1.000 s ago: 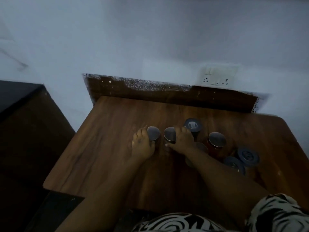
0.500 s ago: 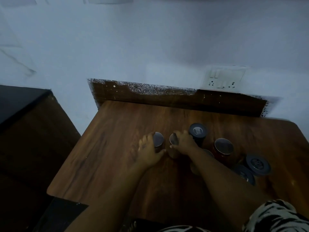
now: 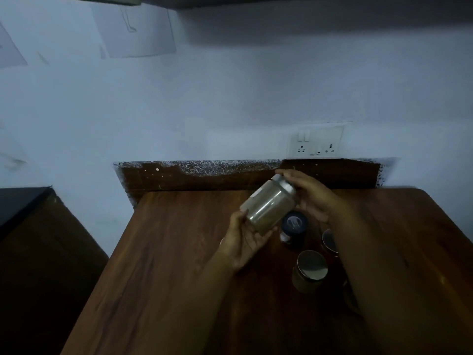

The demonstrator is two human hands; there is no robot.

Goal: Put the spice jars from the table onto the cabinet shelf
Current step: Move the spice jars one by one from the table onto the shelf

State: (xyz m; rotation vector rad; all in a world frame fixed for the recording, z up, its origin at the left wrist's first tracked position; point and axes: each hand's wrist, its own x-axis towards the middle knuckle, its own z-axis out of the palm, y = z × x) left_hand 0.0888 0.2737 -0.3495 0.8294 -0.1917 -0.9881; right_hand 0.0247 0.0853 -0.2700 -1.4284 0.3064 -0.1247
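Note:
A clear spice jar (image 3: 268,207) with a silver lid and brownish powder hangs tilted above the wooden table (image 3: 166,265), lid toward the upper right. My left hand (image 3: 245,239) cups its base from below, fingers curled round it. My right hand (image 3: 313,198) grips the lid end. Below them on the table stand a dark-lidded jar (image 3: 294,224), a silver-lidded jar (image 3: 310,269) and another jar (image 3: 329,242) partly hidden by my right arm.
A dark edge (image 3: 230,1) runs along the top of the view above the white wall. A switch and socket panel (image 3: 317,142) sits on the wall behind the table. A dark counter (image 3: 23,201) stands lower at the left.
One jar has come up off the table and now lies tilted between both hands. My left hand has left the jar it touched. The view has tipped upward.

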